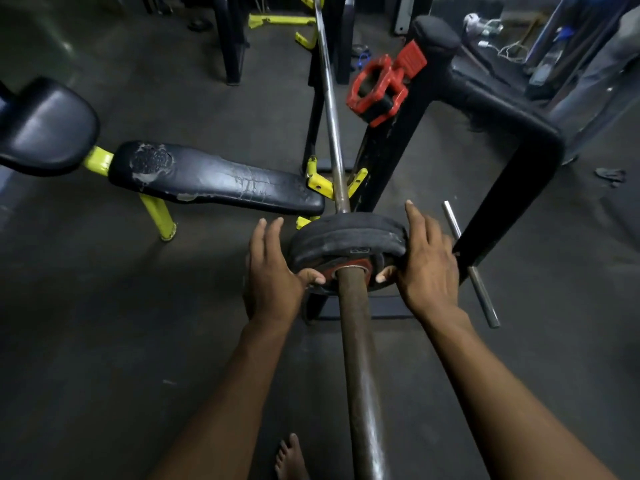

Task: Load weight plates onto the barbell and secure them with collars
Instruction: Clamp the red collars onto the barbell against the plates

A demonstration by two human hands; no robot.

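Done so far: round black rubber weight plates (348, 241) already slid on the long steel barbell (356, 341), two of them by the look of the rim, pushed far up the thick rusty brown end of the bar.
Still to do: red plastic clamp collar (377, 85) not on yet, sitting on top of the black metal rack post (388, 157), well apart from the plates. Far end of the bar not shown, so no telling about plates there.
Left hand (273, 271): flat on the left rim of the plates, fingers (268, 233) straight and a bit apart, thumb on the near face beside the hole.
Right hand (427, 265): same on the right rim, fingers straight and close together, thumb on the near face.
Where the bar sits: in the yellow metal hooks (320, 181) of the rack, next to the worn black padded bench (214, 178).
Which way: long line of the bar runs from near the bare foot (291, 455) at the bottom, straight away and up the view. Plates stand across it, flat faces looking back along the bar.
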